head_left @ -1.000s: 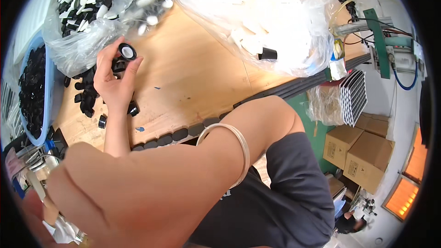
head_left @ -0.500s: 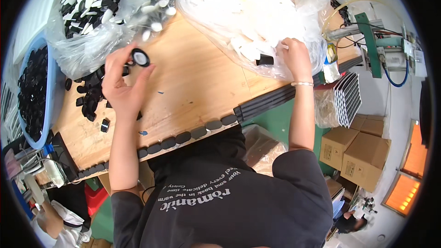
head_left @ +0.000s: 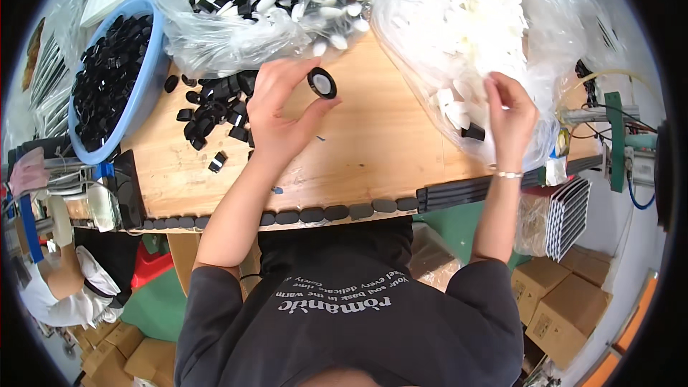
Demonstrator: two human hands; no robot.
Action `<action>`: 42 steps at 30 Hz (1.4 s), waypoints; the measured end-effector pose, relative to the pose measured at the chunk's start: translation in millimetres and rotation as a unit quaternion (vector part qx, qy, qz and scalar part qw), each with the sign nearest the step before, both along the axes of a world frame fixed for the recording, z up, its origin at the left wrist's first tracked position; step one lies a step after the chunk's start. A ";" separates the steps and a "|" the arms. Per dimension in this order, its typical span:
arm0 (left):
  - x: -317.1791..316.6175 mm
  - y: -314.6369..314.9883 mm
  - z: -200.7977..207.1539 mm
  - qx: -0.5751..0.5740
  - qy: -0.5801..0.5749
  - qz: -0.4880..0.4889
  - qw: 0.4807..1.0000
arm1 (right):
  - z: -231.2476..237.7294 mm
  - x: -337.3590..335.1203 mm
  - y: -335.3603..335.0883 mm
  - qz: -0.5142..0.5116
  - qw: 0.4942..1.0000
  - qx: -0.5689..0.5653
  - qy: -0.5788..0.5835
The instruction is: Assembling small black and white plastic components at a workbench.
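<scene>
My left hand [head_left: 281, 116] pinches a black oval cap [head_left: 322, 84] between thumb and fingertips; its hollow side, pale inside, faces up. Beside that hand lie several loose black caps [head_left: 204, 123] on the wooden table [head_left: 365, 136]. At the right, my right hand [head_left: 514, 116] has thumb and fingers closed together over a clear plastic bag of small white pieces [head_left: 487, 25]. Whatever its fingertips hold, if anything, is too small to make out. Just left of that hand, a single black cap [head_left: 472, 131] rests by the white pieces.
A blue basin [head_left: 147, 100] full of black caps stands at the left. Behind it, a plastic bag [head_left: 215, 46] holds mixed black and white pieces. Dark padding [head_left: 337, 213] lines the table's near edge. Another person [head_left: 68, 279] is at lower left; cardboard boxes [head_left: 566, 308] stand lower right.
The whole view has shifted, so the table sits further right and lower. My left hand still pinches the black cap; my right hand's fingers have stayed closed near the white pieces.
</scene>
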State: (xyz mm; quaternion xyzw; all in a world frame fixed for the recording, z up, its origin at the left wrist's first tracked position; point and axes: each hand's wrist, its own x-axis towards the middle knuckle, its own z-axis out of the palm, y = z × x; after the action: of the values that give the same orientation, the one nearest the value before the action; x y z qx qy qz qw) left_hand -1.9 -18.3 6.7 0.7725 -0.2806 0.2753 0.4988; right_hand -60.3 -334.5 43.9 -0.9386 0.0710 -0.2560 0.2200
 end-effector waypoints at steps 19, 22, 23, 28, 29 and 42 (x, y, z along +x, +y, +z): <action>-2.0 0.0 -2.4 -0.008 -0.048 0.056 0.997 | -10.0 40.2 169.1 0.312 0.903 0.113 -0.272; -1.8 0.1 -2.9 -0.006 -0.050 0.064 0.997 | -10.3 40.4 167.4 0.310 0.903 0.072 -0.287; -1.6 -0.2 -2.3 -0.008 -0.050 0.062 0.997 | -9.6 40.3 166.6 0.309 0.902 0.057 -0.296; -2.9 -1.7 -0.7 -0.005 -0.063 0.059 0.996 | -9.2 38.4 166.2 0.300 0.902 0.022 -0.309; -1.9 -1.0 -1.6 -0.001 -0.080 0.062 0.995 | -9.4 37.9 166.4 0.309 0.897 0.007 -0.316; -0.9 4.7 4.4 0.030 -0.116 0.061 0.991 | -5.4 32.5 163.8 0.296 0.853 0.429 -0.027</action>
State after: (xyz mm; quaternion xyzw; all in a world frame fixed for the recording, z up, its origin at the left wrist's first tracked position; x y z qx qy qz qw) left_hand -2.9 -13.6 11.1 0.7654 -0.2972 0.3842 0.4223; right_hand -27.7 -170.7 38.4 -0.7206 -0.1132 -0.1484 0.6677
